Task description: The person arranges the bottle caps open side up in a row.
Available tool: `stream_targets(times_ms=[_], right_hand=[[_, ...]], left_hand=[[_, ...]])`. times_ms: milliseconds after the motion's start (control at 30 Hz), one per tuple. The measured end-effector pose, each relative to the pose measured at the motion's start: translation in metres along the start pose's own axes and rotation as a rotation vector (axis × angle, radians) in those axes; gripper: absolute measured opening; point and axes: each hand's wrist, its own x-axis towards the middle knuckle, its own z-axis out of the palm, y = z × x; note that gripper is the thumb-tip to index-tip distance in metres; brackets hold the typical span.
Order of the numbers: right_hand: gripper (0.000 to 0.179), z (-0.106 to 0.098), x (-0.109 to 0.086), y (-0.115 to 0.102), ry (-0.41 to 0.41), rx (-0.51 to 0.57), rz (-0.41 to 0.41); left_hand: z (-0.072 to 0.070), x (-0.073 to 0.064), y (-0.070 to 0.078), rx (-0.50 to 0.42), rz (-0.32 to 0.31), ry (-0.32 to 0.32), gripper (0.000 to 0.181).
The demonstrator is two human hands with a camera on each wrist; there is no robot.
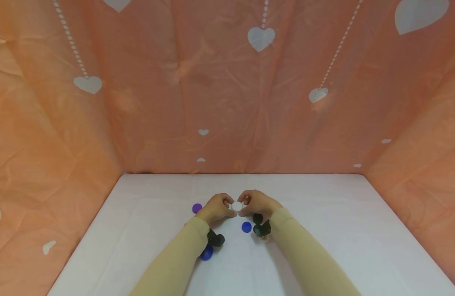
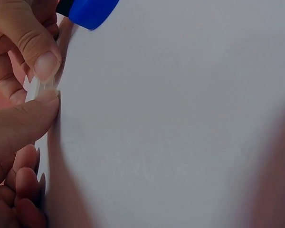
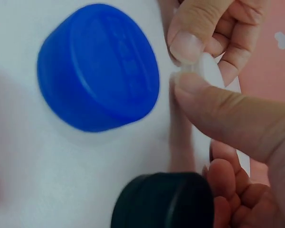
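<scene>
Both hands meet over the middle of the table at a small white round cap (image 1: 236, 206), which looks like a bottle cap. From the left, my left hand (image 1: 217, 207) pinches its edge, and my right hand (image 1: 260, 202) pinches the opposite edge. In the left wrist view the two thumbs press on the white cap's rim (image 2: 36, 90). The right wrist view shows the white cap (image 3: 210, 69) edge-on between the thumbs, its far side partly hidden by fingers. A blue cap (image 3: 102, 71) lies close by on the table, with a dark cap (image 3: 164, 202) near the right hand.
A purple cap (image 1: 197, 208) lies left of the left hand. Another blue round cap (image 1: 207, 252) is partly hidden by the left sleeve. Dark objects (image 1: 262, 229) sit beside the right wrist. Orange cloth (image 1: 227, 102) with white hearts encloses the white table (image 1: 323, 230).
</scene>
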Motion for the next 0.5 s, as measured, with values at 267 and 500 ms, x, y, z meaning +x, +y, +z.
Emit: stream_targets(times_ms=[267,500], right_hand=[[0.036,-0.002,-0.004,0.000,-0.023,-0.093,-0.064],[0.033,0.003,-0.008,0.001,-0.011,-0.149,-0.155]], left_hand=[[-0.005,-0.004,-0.003,-0.024,0.073,-0.020,0.034],[-0.011,-0.007,-0.009,-0.102,0.153,-0.023,0.030]])
